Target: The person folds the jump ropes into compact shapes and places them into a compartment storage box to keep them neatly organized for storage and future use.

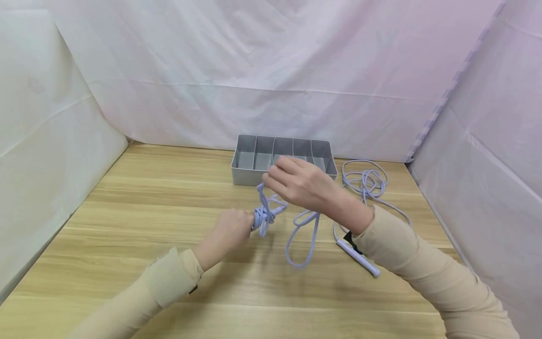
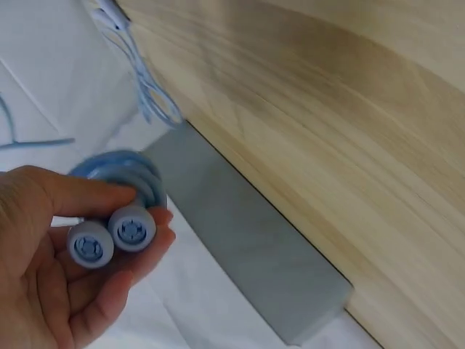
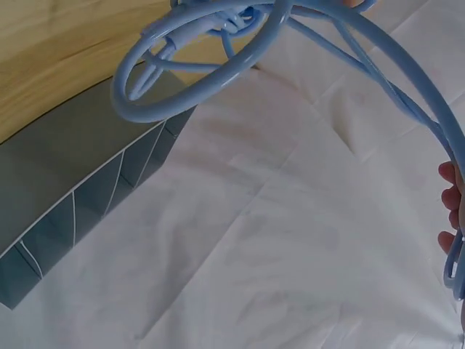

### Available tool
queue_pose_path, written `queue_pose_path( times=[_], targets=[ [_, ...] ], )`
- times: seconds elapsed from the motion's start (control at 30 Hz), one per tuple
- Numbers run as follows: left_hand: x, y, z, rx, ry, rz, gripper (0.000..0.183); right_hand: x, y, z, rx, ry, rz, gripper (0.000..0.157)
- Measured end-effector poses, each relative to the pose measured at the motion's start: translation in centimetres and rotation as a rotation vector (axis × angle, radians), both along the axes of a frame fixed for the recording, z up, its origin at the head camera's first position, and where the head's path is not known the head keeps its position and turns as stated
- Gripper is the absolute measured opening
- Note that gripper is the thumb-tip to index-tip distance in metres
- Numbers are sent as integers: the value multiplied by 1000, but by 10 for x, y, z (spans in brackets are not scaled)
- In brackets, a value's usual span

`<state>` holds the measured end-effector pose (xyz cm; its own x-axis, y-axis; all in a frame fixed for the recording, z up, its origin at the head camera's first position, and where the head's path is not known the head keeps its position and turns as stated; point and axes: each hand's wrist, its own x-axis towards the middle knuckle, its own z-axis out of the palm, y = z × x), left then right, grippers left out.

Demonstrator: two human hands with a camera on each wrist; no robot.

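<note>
My left hand (image 1: 230, 228) grips a bundled light-blue jump rope (image 1: 258, 219) above the middle of the table. The ends of its two handles (image 2: 132, 227) stick out side by side between thumb and fingers in the left wrist view, with rope wound around behind them. Up and to the right, my right hand (image 1: 302, 183) holds the free part of the same rope. A stretch of rope spans between the hands, and a loose loop (image 1: 299, 264) hangs below the right one. In the right wrist view, its fingertips (image 3: 449, 198) curl around the rope at the right edge.
A grey box (image 1: 246, 178) with several compartments stands at the back of the wooden table (image 1: 169, 197), partly behind my right hand. To the right lies another light-blue jump rope (image 1: 359, 258), loosely tangled, partly under my right forearm. White sheets (image 1: 262, 113) enclose the table.
</note>
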<state>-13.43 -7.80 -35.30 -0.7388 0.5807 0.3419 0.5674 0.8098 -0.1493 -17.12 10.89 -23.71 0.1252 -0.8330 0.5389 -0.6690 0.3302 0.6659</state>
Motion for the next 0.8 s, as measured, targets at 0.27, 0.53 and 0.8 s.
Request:
queue_pose_path(
  times=[0.27,0.53,0.8],
  targets=[
    [15,-4,7,16,-115,-289,27,-17,8,-3,18,-239,-88,12],
    [24,-25,18,-10,-216,-443,13,-28,23,-13,132,-264,-146,14],
    [28,-33,28,140,-525,-584,7,-43,35,-39,159,-362,-163,23]
  ],
)
